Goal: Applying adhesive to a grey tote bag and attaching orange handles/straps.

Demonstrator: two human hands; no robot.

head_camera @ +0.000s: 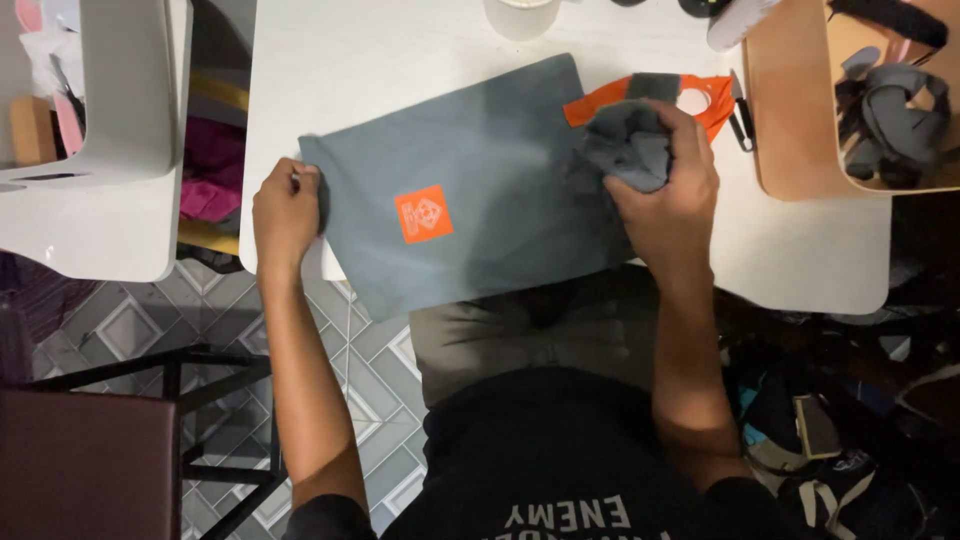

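grey cloth bag (470, 190) with orange square patch lies flat, right end bunched.

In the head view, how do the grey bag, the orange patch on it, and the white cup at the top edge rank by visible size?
1. Grey bag, by far the largest.
2. White cup, though the frame cuts it off, so its full size is unsure.
3. Orange patch, smallest, only slightly below the visible cup.

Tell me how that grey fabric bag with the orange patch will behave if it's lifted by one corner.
The grey bag would probably flop and drape: its right end is already bunched into soft folds in the right hand. It looks light and thin, lying flat on the white table. It may slide easily, since the left hand pins its left edge.
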